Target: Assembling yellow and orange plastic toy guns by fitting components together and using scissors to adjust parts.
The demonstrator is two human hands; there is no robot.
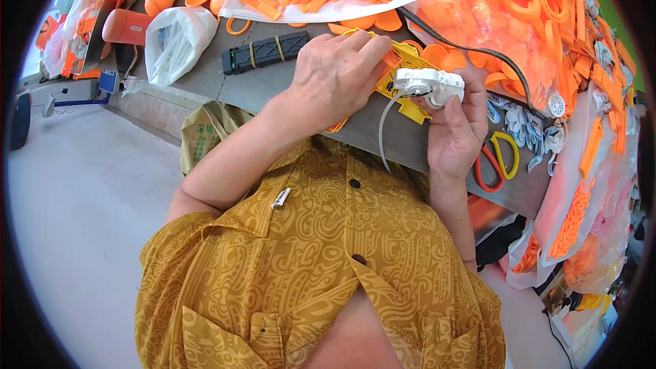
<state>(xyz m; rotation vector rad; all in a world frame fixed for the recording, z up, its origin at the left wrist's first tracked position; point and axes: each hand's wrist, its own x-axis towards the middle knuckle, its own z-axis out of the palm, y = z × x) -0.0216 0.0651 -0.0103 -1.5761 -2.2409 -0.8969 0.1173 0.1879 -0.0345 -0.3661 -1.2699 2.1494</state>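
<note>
Above the grey tabletop, yellow plastic casing is clasped by left hand, rounded white plastic mechanism by right hand.

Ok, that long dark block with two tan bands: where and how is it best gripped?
Probably from above with the left hand, pinching across its narrow middle, between the bands: the dark block lies flat and both long sides look reachable, while its right end sits close to that hand.
</note>
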